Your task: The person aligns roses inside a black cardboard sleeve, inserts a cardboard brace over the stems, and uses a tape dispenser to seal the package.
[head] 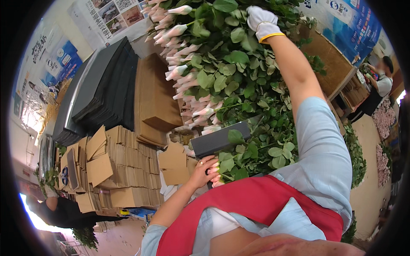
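Bare fingers of my left hand (pixel 206 171) curl over a row of pink rose heads (pixel 216 176) just in front of my red apron (pixel 240 200). Leafy stems run from these heads to the right. Beyond them lies a dark corrugated sheet (pixel 221 138), with a leaf resting over it. My right hand (pixel 262 22), in a white glove with a yellow cuff, reaches far out into a big pile of rose stems and leaves (pixel 237 60); its fingertips are partly hidden there. Many rose heads in white sleeves (pixel 176 73) line the left side of that pile.
Stacked folded cardboard (pixel 134 169) stands at the left, with blue-handled scissors (pixel 64 176) at its far side. Behind are dark sheets (pixel 99 86) and a brown cardboard piece (pixel 157 96). A person (pixel 379 83) handles flowers at the right; another person (pixel 70 211) is at the lower left.
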### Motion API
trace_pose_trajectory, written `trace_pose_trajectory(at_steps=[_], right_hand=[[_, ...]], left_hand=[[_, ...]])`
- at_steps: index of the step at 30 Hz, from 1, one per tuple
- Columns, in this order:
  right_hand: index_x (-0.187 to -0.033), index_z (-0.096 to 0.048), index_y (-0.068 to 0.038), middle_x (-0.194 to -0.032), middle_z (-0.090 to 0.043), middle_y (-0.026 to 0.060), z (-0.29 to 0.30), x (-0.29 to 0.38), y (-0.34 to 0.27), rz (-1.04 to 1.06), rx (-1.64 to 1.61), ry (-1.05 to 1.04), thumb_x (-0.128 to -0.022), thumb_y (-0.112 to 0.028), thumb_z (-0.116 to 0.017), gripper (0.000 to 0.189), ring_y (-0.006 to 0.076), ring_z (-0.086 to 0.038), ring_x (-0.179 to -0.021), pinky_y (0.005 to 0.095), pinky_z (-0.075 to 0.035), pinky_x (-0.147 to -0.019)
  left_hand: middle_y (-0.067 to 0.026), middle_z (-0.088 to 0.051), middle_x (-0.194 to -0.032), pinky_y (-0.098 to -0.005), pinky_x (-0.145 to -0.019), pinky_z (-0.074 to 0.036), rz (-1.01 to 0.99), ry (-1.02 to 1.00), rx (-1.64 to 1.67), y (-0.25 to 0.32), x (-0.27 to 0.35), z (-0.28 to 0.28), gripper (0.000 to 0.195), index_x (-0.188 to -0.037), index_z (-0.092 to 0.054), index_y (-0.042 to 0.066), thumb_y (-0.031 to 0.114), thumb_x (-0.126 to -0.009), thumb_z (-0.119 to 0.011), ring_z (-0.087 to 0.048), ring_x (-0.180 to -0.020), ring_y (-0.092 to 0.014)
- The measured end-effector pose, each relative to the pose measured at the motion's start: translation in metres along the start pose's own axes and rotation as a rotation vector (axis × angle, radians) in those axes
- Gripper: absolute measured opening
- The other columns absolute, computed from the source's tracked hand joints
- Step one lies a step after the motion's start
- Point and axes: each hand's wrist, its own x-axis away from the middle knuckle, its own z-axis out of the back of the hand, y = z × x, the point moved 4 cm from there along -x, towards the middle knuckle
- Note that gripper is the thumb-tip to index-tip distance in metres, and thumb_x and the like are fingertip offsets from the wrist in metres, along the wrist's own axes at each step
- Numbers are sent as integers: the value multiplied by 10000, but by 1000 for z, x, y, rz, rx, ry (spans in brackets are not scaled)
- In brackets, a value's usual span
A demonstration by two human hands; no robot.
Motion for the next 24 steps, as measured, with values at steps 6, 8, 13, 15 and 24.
trace_pose_trajectory(at_steps=[6, 8, 13, 15, 24], right_hand=[[-970, -654, -152, -926, -671, 150, 112, 13, -4, 207, -67, 274, -821, -209, -592, 171, 366, -670, -794, 479, -518, -677], [-1014, -667, -138, -979, -684, 162, 101, 6, 29, 319, -50, 99, -808, -240, -620, 234, 376, -662, -884, 463, -528, -745], [-942, -693, -118, -947, -690, 136, 197, 81, 26, 404, -68, 413, -773, -247, -646, 217, 356, -664, -852, 435, -533, -730], [-923, -692, -121, -932, -691, 127, 242, 126, 27, 389, -23, 360, -780, -236, -634, 192, 342, -667, -817, 428, -535, -702], [-1161, -616, -207, -1011, -670, 95, 166, 366, -10, 163, -168, -356, -752, -163, -661, 413, 336, -654, -867, 427, -540, -697]], left_hand=[[-127, -588, -1273, -402, -1002, -409, -129, 42, -185, -4, -3, 3, 551, -1258, -611, 105, 156, -738, -786, -532, -1176, -306], [-114, -608, -1243, -388, -1015, -380, -140, 49, -200, -3, -4, 4, 548, -1252, -617, 113, 160, -730, -777, -539, -1160, -292], [-109, -605, -1252, -383, -1013, -379, -128, 19, -188, -3, -10, 2, 521, -1234, -628, 116, 170, -736, -772, -535, -1162, -288], [-113, -596, -1270, -396, -1013, -388, -121, -11, -190, -7, -12, 1, 516, -1232, -628, 107, 171, -740, -770, -530, -1169, -303], [-89, -627, -1096, -372, -880, -466, 278, -240, -8, -7, -14, -7, 453, -1287, -559, 124, 177, -845, -645, -578, -974, -245]])
